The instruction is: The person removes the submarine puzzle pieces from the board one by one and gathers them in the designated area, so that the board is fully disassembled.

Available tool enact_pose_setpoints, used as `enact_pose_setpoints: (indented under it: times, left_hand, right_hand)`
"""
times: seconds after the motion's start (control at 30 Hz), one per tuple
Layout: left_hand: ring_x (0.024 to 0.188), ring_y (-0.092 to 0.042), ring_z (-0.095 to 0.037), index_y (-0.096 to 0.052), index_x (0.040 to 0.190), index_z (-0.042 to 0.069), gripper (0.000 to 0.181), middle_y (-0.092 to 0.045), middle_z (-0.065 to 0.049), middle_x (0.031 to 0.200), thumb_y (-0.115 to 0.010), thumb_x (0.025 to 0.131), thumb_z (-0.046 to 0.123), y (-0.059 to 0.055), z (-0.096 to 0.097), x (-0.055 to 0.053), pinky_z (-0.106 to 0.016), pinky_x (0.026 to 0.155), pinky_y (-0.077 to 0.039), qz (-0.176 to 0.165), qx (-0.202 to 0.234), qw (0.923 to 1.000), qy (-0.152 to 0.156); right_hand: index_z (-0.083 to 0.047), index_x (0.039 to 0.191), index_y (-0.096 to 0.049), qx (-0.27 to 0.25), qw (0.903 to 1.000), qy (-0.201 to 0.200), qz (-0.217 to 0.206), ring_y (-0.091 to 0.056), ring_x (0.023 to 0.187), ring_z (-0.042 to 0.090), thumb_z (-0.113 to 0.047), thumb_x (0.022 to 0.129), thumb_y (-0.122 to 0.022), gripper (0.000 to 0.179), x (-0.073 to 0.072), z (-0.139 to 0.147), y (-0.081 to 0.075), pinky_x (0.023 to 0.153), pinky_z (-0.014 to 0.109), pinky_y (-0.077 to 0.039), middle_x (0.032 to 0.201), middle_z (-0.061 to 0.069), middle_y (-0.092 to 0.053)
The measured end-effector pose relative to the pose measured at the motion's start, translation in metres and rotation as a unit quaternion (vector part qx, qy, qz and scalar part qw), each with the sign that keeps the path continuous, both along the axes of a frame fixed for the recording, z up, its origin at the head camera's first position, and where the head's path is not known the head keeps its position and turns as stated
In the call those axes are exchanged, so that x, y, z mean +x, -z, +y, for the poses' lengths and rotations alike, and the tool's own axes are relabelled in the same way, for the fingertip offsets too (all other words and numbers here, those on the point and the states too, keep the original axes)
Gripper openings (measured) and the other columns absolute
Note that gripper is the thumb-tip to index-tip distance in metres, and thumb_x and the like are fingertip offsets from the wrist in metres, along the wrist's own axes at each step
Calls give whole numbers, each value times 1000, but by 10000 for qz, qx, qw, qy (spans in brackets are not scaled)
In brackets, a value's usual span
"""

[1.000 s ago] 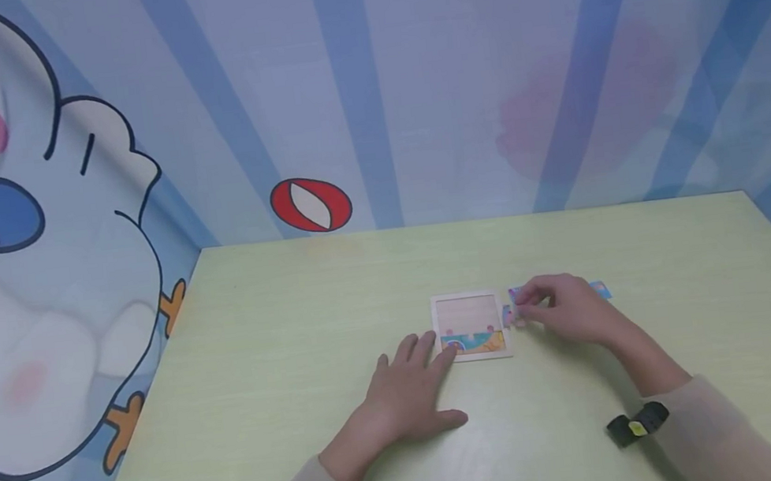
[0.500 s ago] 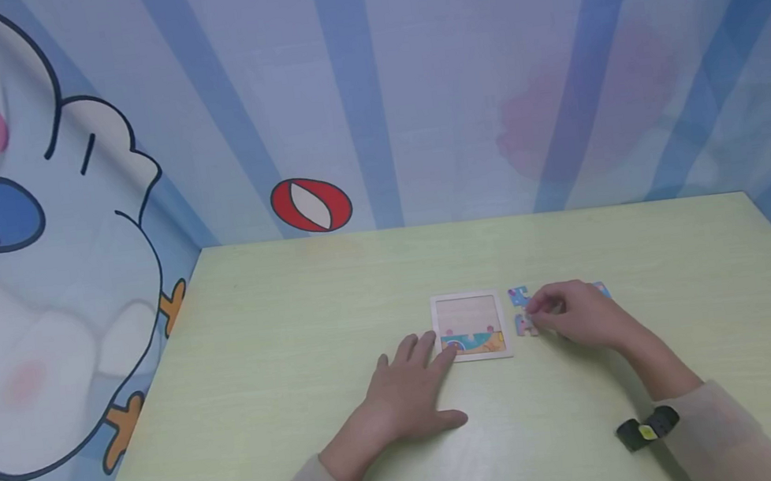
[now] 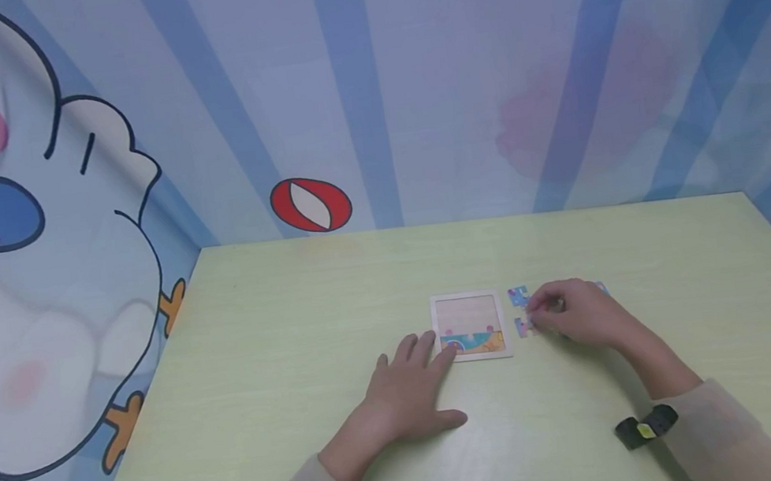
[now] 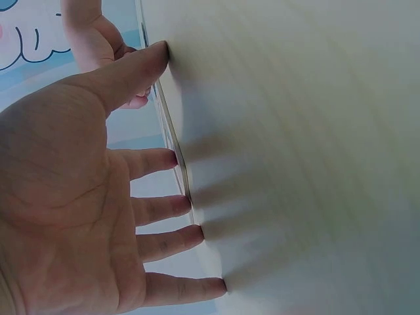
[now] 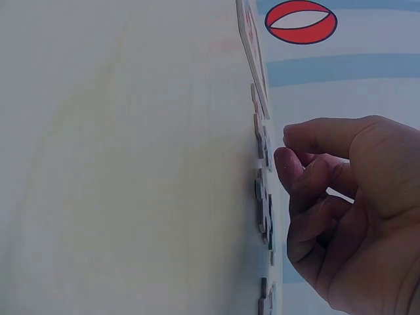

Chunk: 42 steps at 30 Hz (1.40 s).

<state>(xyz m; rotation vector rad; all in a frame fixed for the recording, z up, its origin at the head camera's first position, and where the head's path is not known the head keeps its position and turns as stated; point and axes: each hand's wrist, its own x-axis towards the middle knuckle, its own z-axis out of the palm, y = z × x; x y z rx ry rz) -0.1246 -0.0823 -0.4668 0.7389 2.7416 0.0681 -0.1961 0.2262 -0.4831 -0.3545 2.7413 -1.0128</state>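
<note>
Away from the puzzle frame (image 3: 468, 315) on the table (image 3: 282, 339), my right hand (image 3: 576, 314) has shifted, fingers curled near loose pieces (image 3: 518, 296) beside the frame; whether it pinches one, I can't tell. My left hand (image 3: 406, 393), spread, touches the frame.

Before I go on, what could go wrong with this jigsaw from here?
First, the right hand hangs over loose jigsaw pieces and hides some from the head view, so it may nudge one or catch the wrong one. Second, the left hand overlaps the near-left corner of the jigsaw frame; a slip might shift it. Third, only the near row of pieces is filled, so a bump could work that row loose.
</note>
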Motion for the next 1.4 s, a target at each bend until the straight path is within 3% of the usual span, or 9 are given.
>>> enact_pose_setpoints:
  times: [0.3, 0.57, 0.7, 0.83, 1.03, 1.4]
  left_hand:
    - [150, -31, -36, -34, 164, 25, 94, -25, -9, 169, -68, 88, 69, -3, 2, 0, -63, 108, -42, 83, -64, 9999, 29]
    - [146, -36, -37, -36, 163, 28, 90, -27, -8, 169, -68, 88, 68, -2, 11, -1, -64, 101, -46, 97, 125, 9998, 104]
    - [147, -35, -38, -34, 164, 30, 90, -26, -8, 170, -66, 89, 69, 0, 16, -1, -65, 101, -46, 76, 82, 9998, 171]
    - [148, -34, -38, -34, 164, 30, 90, -27, -7, 169, -65, 90, 70, 0, 18, -2, -65, 102, -46, 63, -96, 9997, 194]
    - [149, -32, -39, -34, 164, 30, 89, -27, -6, 169, -65, 90, 69, 0, 18, -2, -66, 103, -45, -11, -158, 9997, 182]
    - [150, -31, -40, -35, 163, 28, 88, -26, -7, 170, -66, 91, 67, -1, 18, -2, -67, 104, -43, -40, -116, 9998, 168]
  right_hand:
    - [-8, 108, -75, -263, 9993, -265, -86, -54, 71, 19, -16, 95, -73, 15, 1, -18, -10, 61, 33, -46, 93, 0, -68]
    - [-13, 109, -76, -205, 9966, -777, -163, -59, 82, 16, -16, 93, -76, 17, 2, -36, -9, 74, 36, -50, 92, -4, -67]
    - [-14, 109, -75, -23, 9955, -934, -174, -62, 85, 18, -19, 90, -79, 21, 4, -42, -8, 77, 37, -51, 92, -5, -67]
    - [-12, 110, -75, 133, 9942, -1065, 14, -65, 99, 24, -20, 88, -81, 25, 4, -46, -6, 83, 40, -51, 94, -4, -67]
    - [-8, 111, -74, 193, 9938, -1094, 0, -60, 91, 20, -20, 86, -82, 29, 4, -49, -6, 83, 41, -50, 94, -1, -65]
    - [-8, 109, -73, 247, 9934, -1115, 59, -61, 91, 17, -20, 86, -83, 28, 4, -51, -6, 84, 41, -51, 95, -3, -66]
